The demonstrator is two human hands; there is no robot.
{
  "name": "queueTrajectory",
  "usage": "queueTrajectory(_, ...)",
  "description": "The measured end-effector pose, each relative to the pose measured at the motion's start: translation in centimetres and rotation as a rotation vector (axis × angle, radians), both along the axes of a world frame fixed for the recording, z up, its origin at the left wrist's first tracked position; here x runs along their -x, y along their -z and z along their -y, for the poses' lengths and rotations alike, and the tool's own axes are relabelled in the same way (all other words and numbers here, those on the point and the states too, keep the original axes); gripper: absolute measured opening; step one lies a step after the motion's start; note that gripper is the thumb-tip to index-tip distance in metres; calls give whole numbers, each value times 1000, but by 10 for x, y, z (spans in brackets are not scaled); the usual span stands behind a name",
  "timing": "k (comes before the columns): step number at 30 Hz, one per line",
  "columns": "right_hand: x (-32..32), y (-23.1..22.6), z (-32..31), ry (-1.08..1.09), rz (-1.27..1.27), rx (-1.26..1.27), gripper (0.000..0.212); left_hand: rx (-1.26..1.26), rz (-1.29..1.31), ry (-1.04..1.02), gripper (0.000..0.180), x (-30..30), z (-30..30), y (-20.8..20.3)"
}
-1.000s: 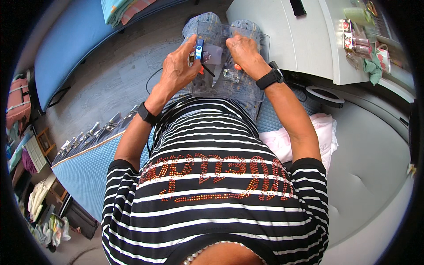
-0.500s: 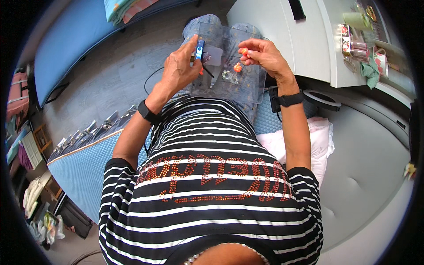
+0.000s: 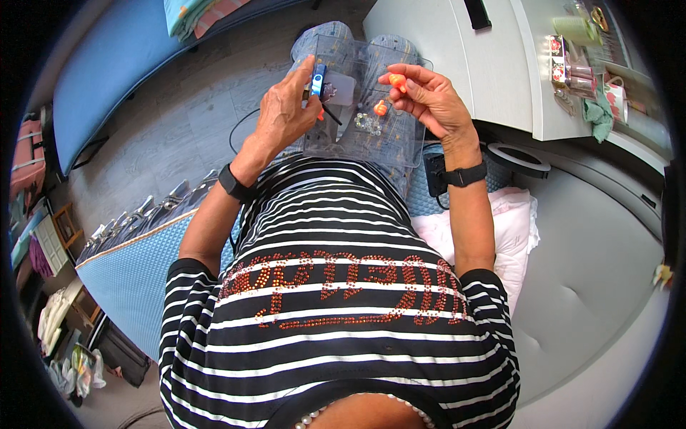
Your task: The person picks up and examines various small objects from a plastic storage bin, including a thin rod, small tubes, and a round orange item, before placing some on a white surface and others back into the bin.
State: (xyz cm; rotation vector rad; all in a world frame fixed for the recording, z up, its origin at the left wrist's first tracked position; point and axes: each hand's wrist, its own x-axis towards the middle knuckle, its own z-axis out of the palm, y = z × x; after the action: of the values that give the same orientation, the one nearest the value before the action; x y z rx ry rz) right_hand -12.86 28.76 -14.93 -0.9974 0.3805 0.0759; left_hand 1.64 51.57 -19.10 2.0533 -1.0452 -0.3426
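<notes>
Orange in colour, 1 held piece (image 3: 397,82) is noted in the head view, the only view examined. It is pinched between the thumb and fingertips of the right hand (image 3: 434,104), above the clear tray (image 3: 400,146), toward its right edge. At the tray's left edge, 1 blue object (image 3: 318,80) is gripped by the left hand (image 3: 284,111), the thumb and fingers being curled around it.

The held piece is judged to be light, stiff and somewhat slippery, and not easily broken. It is best taken by its rounded body, with light pressure.

On the tray, right of centre, 1 loose orange piece (image 3: 380,108) is seen. Clear beads (image 3: 369,124) are clustered just beside it, toward the near edge; these could be scattered by a careless knock. Toward the left edge, a translucent box (image 3: 341,91) and a black stick (image 3: 331,116) are found; access there is partly obstructed by the left hand. The tray is carried on patterned trousers (image 3: 332,32), so its level is considered unsteady. A white cabinet (image 3: 446,61) is positioned beyond the right edge.
</notes>
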Motion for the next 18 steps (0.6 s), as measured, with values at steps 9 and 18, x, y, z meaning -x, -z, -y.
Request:
queueTrajectory(9, 4, -14, -10, 25, 86, -67, 33, 14, 17, 6, 59, 0, 0, 1)
queueTrajectory(18, 9, -13, -19, 61, 208, -211, 34, 14, 31, 2, 58, 2, -1, 1)
